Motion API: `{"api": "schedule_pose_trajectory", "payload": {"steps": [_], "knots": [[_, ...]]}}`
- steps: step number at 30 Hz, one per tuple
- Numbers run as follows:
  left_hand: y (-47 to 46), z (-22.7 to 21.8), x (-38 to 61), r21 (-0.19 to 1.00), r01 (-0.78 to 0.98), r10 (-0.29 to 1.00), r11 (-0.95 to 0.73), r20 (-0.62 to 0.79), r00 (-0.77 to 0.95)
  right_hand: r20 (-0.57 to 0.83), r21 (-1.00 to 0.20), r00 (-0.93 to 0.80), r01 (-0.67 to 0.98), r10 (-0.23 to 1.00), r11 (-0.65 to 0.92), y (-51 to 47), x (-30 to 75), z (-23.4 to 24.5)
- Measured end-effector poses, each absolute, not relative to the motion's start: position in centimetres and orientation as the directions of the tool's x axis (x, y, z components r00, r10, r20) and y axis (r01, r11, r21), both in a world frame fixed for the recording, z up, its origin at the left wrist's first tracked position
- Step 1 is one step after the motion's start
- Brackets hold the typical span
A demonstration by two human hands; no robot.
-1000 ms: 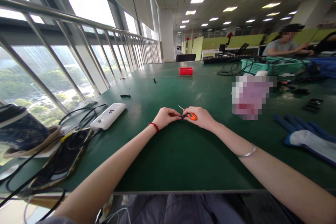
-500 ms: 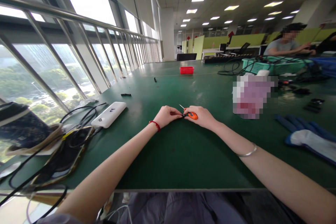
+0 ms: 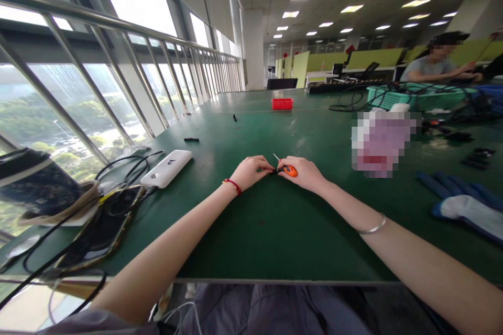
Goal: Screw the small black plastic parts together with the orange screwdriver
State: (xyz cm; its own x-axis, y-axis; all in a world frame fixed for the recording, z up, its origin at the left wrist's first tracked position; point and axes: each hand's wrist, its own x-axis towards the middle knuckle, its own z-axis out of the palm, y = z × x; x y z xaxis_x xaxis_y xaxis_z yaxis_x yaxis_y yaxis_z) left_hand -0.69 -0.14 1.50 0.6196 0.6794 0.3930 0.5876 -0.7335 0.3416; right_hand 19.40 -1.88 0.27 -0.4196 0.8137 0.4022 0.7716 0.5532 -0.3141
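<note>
Left hand [image 3: 250,172] angled inward, small black part [image 3: 275,171] pinched at its fingertips, right hand [image 3: 304,171] turned in to meet it, orange-handled screwdriver [image 3: 291,171] gripped, long axis slanted, tip pointed forward-left

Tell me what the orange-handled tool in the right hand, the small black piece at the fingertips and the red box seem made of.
Orange-handled tool: handle probably plastic, perhaps part rubber, given its bright orange and dark patch; the shaft looks like smooth metal, being thin and pale.
Small black piece: perhaps plastic; too small and covered to tell.
Red box: likely plastic, judging by its even, vivid colour.
</note>
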Motion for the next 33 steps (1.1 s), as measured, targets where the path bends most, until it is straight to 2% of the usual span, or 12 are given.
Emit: {"api": "schedule_pose_trajectory", "payload": {"steps": [5,10,13,16,21,23,28,30,33], "knots": [[-0.2,1.3,-0.6,0.307,0.601,0.673,-0.738,0.407,0.618,0.395,-0.309,-0.422,0.776,0.816,0.551,-1.8,19.3,0.2],[0.3,0.8,-0.3,0.488,0.535,0.721,-0.69,0.394,0.57,0.381,-0.308,-0.447,0.764,0.809,0.567,-1.7,19.4,0.0],[0.4,0.8,-0.3,0.514,0.53,0.734,-0.674,0.386,0.559,0.385,-0.309,-0.456,0.755,0.802,0.578,-1.6,19.5,0.0],[0.2,1.0,-0.4,0.384,0.585,0.7,-0.714,0.398,0.593,0.392,-0.306,-0.455,0.755,0.799,0.58,-1.5,19.5,-0.1],[-0.6,1.6,0.0,-0.014,0.641,0.592,-0.767,0.371,0.716,0.39,-0.313,-0.446,0.758,0.805,0.572,-1.4,19.4,-0.1],[-0.8,1.7,0.2,-0.07,0.65,0.588,-0.756,0.363,0.723,0.388,-0.311,-0.441,0.764,0.809,0.565,-1.3,19.4,-0.1],[-0.8,1.7,0.4,-0.042,0.675,0.612,-0.737,0.383,0.692,0.389,-0.288,-0.445,0.773,0.807,0.565,-1.3,19.3,-0.1],[-0.5,1.6,0.3,0.023,0.68,0.632,-0.733,0.396,0.667,0.382,-0.277,-0.453,0.775,0.805,0.568,-1.3,19.2,-0.1],[-0.1,1.3,0.1,0.186,0.67,0.678,-0.718,0.404,0.614,0.372,-0.279,-0.451,0.779,0.811,0.561,-1.3,19.1,0.0]]}}
